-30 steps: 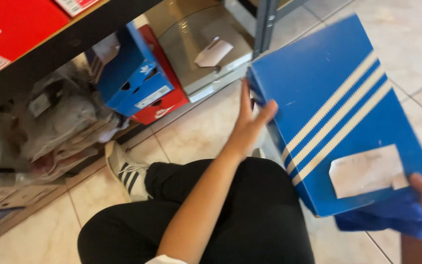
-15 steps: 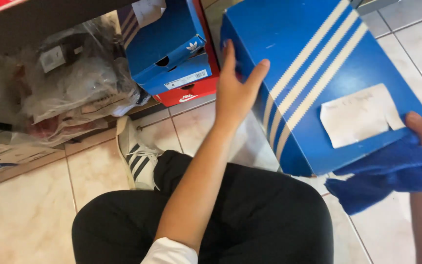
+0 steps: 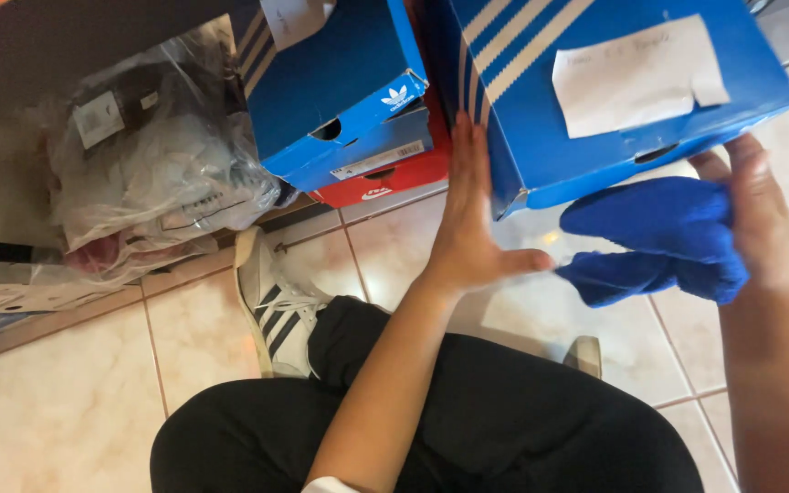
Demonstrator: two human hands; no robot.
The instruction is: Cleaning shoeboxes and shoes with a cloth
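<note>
The blue shoebox (image 3: 595,91), marked with white stripes and a white paper label, is held up between both hands at the upper right of the view, above the tiled floor (image 3: 66,402). Its lid is on, so what it holds cannot be seen. The left hand (image 3: 472,228) lies flat against the box's left end, fingers straight and together, thumb stretched out to the right beneath the lower corner. The right hand (image 3: 751,219) is at the box's lower right edge with a blue cloth (image 3: 659,242) bunched under the box; its fingers are curled round the cloth, which touches the box's underside.

Just to the left, a second blue shoebox (image 3: 340,91) sits tilted on a red shoebox (image 3: 394,173), both closed, their contents hidden. Further left, a clear plastic bag (image 3: 148,173) bulges with pale and dark items too crumpled to tell apart. It rests on a low shelf beside flat cardboard (image 3: 11,292).

Below the hands are the person's black trousers (image 3: 468,420) and a white striped trainer (image 3: 276,310) on the floor.
</note>
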